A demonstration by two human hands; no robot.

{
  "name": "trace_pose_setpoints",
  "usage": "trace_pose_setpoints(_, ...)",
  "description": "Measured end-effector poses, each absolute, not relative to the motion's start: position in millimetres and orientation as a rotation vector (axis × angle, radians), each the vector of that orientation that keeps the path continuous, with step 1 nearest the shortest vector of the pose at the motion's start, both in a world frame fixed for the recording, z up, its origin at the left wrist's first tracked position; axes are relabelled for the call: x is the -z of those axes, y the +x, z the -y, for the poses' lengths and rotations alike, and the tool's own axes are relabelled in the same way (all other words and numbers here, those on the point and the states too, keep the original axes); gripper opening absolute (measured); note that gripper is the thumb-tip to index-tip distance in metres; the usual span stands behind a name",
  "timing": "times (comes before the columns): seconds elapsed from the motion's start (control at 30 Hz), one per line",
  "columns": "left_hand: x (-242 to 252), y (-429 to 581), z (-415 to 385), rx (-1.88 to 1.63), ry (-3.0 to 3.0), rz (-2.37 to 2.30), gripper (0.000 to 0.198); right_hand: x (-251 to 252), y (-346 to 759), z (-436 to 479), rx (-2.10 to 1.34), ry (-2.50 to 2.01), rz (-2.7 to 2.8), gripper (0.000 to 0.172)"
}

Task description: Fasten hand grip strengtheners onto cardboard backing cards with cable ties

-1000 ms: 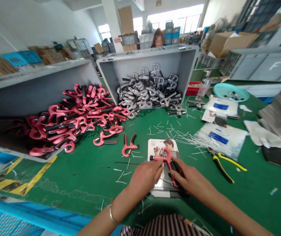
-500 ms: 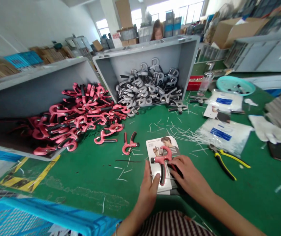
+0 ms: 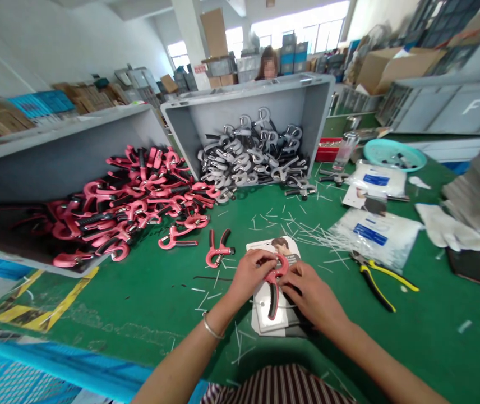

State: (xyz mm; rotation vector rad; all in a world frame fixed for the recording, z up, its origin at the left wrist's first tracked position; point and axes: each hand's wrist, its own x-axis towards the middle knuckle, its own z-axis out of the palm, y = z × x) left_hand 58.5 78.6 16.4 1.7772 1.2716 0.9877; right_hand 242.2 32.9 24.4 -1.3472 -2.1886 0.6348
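Observation:
A pink hand gripper (image 3: 274,283) with black handles lies on a printed backing card (image 3: 270,314) on the green table in front of me. My left hand (image 3: 252,272) is closed over the gripper's upper left end. My right hand (image 3: 307,292) presses fingers on its right side and on the card. Another pink hand gripper (image 3: 218,248) lies loose just left of the card.
A grey crate (image 3: 25,157) spills pink grippers at left; a second grey crate (image 3: 307,98) holds grey grippers at the back. Yellow-handled pliers (image 3: 381,280), plastic bags (image 3: 377,233), a teal bowl (image 3: 393,154), white strips and a blue basket (image 3: 33,376) lie around. A person sits behind the crates.
My left hand went from the card's lower left edge up onto the gripper's top. The gripper now lies more upright on the card, and my right hand stayed on its right side.

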Motion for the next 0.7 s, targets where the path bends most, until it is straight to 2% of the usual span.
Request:
trace_pose_setpoints(0.17,-16,59,-66,-1.007,1.857,-1.314,0.006,-26,246,-33,-0.627,-1.318,2.234,0.015)
trace_pose_setpoints(0.33,-18,64,-58,-1.012,1.955,-1.257,0.009,-23,244,-35,-0.633,-1.290,2.203,0.014)
trace_pose_setpoints(0.57,-9,64,-61,-1.054,1.987,-1.299,0.008,-24,243,-51,-0.895,-1.233,1.824,0.015)
trace_pose_setpoints(0.7,-5,63,-62,-1.094,1.877,-1.273,0.007,-18,245,-53,-0.911,-1.286,1.874,0.020)
